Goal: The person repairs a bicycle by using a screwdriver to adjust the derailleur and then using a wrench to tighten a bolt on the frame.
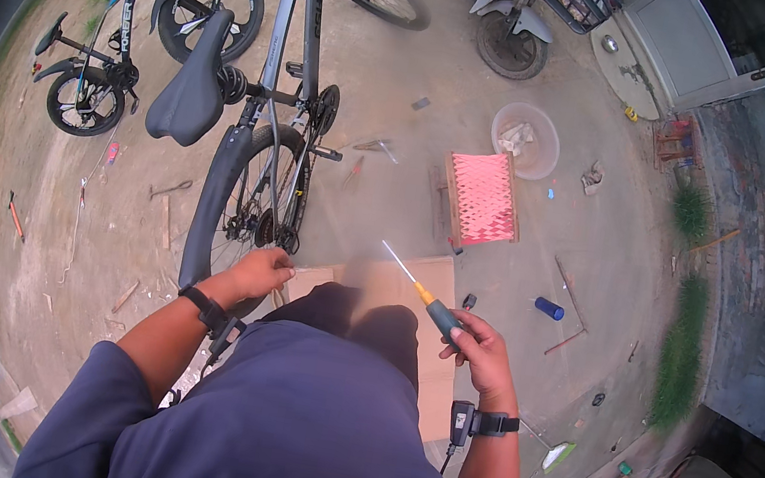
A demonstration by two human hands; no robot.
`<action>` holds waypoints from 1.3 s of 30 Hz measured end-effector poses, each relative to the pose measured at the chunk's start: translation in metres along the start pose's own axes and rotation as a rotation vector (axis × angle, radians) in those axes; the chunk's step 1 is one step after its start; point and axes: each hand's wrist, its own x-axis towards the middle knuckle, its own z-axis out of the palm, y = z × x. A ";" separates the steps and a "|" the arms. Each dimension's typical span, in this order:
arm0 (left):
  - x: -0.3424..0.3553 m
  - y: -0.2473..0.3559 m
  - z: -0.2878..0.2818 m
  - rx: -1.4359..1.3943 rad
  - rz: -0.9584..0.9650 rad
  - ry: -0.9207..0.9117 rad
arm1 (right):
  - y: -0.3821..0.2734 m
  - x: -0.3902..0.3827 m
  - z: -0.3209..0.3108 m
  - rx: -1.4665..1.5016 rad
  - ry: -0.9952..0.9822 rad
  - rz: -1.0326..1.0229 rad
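My right hand [484, 355] grips a screwdriver [439, 315] by its dark green and yellow handle. Its thin metal shaft points up and to the left, touching nothing. My left hand [255, 273] is beside the lower end of the rear wheel of a grey bicycle [280, 36], close to the rear derailleur [288, 243]. Its fingers are curled together; whatever is between them, if anything, is hidden. The bicycle stands upright ahead of me on the left, its black saddle [192, 87] turned toward me and a black mudguard [220, 185] over the rear wheel.
Cardboard [439, 292] lies under my legs. A stool with a pink woven seat [484, 197] and a translucent basin [539, 149] stand ahead right. A blue cylinder [549, 308] and several tools lie about. A smaller bicycle [126, 33] and a scooter [513, 41] stand farther off.
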 end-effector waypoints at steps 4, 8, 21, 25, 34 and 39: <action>0.010 0.042 -0.021 -0.130 -0.051 0.077 | -0.070 0.056 -0.017 -0.073 -0.120 0.010; 0.017 0.055 -0.029 -0.267 -0.108 0.175 | -0.134 0.118 -0.026 -0.203 -0.257 0.041; 0.049 0.078 -0.017 -0.661 -0.240 0.350 | -0.289 0.287 0.037 -0.617 -0.628 0.011; 0.071 0.070 -0.028 -0.675 -0.208 0.396 | -0.307 0.317 0.087 -0.670 -0.727 0.065; 0.132 0.099 -0.029 -1.027 -0.274 0.443 | -0.323 0.424 0.150 -0.896 -0.950 0.187; 0.209 0.117 -0.027 -1.298 -0.253 0.506 | -0.321 0.532 0.170 -0.964 -1.073 0.212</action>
